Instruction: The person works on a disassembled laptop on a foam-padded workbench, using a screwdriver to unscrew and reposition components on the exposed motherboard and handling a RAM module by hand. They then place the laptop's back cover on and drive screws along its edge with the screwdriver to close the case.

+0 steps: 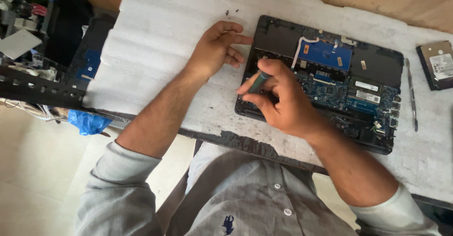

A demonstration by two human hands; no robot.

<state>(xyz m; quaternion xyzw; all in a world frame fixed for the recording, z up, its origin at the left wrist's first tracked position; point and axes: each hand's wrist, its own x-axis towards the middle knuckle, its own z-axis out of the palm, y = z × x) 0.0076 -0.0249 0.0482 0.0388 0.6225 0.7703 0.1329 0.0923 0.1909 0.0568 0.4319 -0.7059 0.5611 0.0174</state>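
Left hand (pixel 216 48): loosely spread, palm down on the white table (pixel 155 37), just left of the laptop (pixel 325 80). Laptop: dark, back cover off, blue board exposed. Right hand (pixel 283 99): over the laptop's left part, fingers pinching a green-handled screwdriver (pixel 258 81). Right of the laptop: 1 thin metal tool (pixel 412 94), 1 hard drive (pixel 436 65).

An opened laptop (pixel 330 71) lay on the table (pixel 160 33), in the middle and a bit to the right. The right hand (pixel 283 99) was over the laptop's near left corner, with a screwdriver (pixel 258 82) in its fingers. The left hand (pixel 214 49) rested on the table just left of the laptop. A hard drive (pixel 436 63) lay far right. Tweezers (pixel 411 94) lay between it and the laptop. Tiny screws (pixel 231 12) sat behind the left hand.
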